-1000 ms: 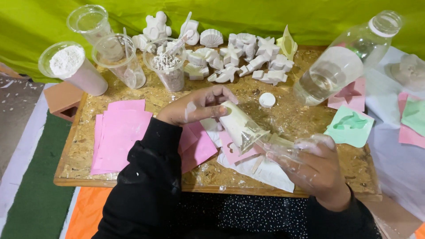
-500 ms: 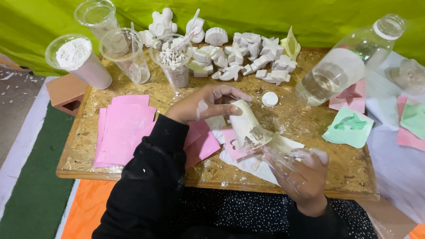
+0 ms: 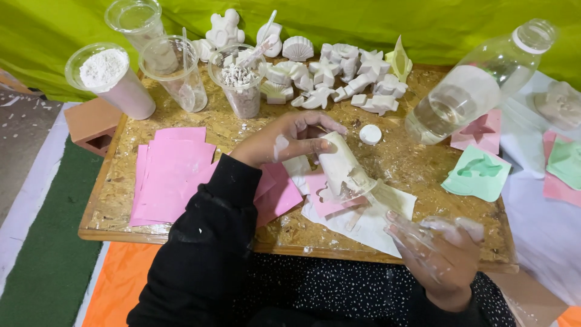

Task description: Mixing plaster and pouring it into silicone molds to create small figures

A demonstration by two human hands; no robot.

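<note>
Head view: chipboard table (image 3: 200, 130), green backdrop (image 3: 363, 24).

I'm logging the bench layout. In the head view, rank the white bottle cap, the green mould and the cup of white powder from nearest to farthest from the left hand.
From the left hand:
1. White bottle cap, just to its right on the board.
2. Green mould, farther right, near the board's edge.
3. Cup of white powder, far back left corner.

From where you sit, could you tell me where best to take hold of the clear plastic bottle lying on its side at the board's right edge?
Grip the clear plastic bottle around its wide water-filled lower body, coming from above. It lies tilted, its open neck pointing up-right, so keeping the neck raised should probably avoid a spill.
</note>
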